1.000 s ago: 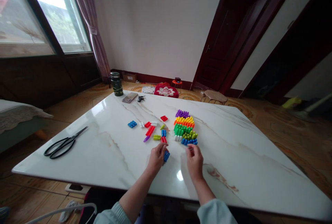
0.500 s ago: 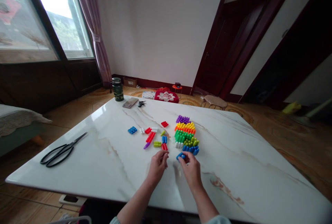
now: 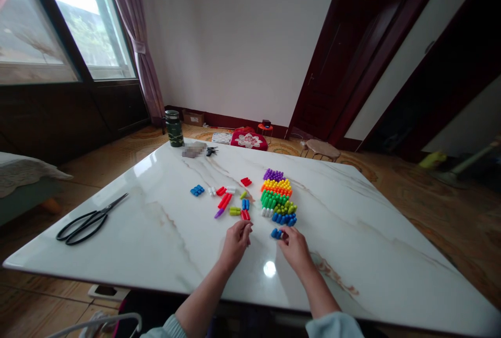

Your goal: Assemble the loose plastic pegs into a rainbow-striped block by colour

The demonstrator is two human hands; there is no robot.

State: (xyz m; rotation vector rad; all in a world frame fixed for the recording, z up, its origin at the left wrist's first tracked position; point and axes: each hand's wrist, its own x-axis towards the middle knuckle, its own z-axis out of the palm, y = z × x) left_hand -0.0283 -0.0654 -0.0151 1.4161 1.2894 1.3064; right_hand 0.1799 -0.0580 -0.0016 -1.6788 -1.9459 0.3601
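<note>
My right hand (image 3: 293, 243) pinches a small cluster of blue bullet-shaped plastic pieces (image 3: 276, 233) between thumb and fingers, low at the tabletop. Just beyond it stand rows of similar pieces: blue (image 3: 285, 219), white (image 3: 266, 213), lime (image 3: 285, 207), green (image 3: 269, 199), orange (image 3: 277, 191), yellow (image 3: 277, 183) and purple (image 3: 273, 174). My left hand (image 3: 236, 240) is closed, its fingers curled with nothing visible in them. In front of it lie red pieces (image 3: 245, 215), lime pieces (image 3: 235, 211) and a blue pair (image 3: 245, 204).
Black-handled scissors (image 3: 92, 219) lie on the marble-patterned table (image 3: 164, 260) at left. More loose pieces, among them a blue group (image 3: 197, 190) and a purple piece (image 3: 219, 213), are scattered left of the rows. A camouflage flask (image 3: 174, 129) and keys (image 3: 212, 151) are at the far edge.
My right hand has shifted slightly right, with the blue pieces held lower and more in the open. My left hand stays curled in nearly the same place. The view has shifted a little.
</note>
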